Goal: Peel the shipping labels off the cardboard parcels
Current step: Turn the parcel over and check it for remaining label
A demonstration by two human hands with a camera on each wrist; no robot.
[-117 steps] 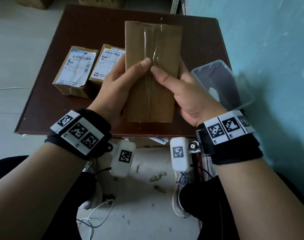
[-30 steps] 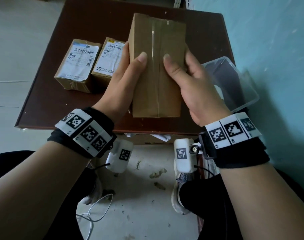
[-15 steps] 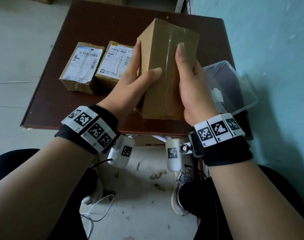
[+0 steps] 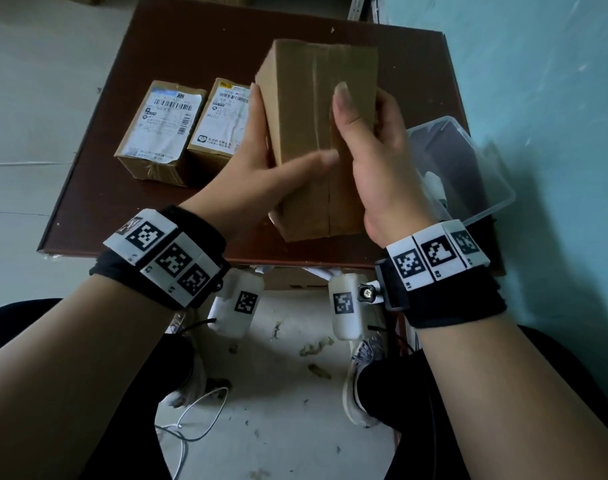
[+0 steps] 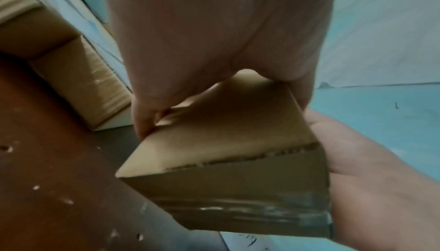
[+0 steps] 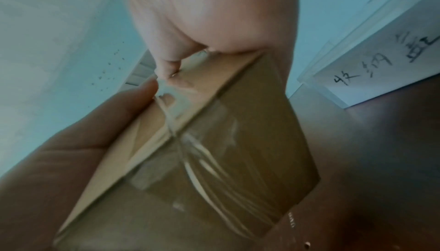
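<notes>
Parcel [image 4: 325,140] turned since half a second ago, taped seam face still up and no label showing on it, held above the near middle of the table [image 4: 178,39]; left hand [image 4: 278,168] clamped round its left side, thumb across the top, right hand [image 4: 371,143] clamped round the right, so probably hunting for the label face. Left of it, two parcels [image 4: 160,133] lying flat, barcoded shipping labels [image 4: 169,121] unpeeled, print too small to read. Far right, clear tub [image 4: 468,168] with handwritten characters, not legible enough to give.

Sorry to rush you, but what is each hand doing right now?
Left hand: grips the taped cardboard parcel, thumb across its front.
Right hand: grips the same parcel, thumb on the taped face.
</notes>
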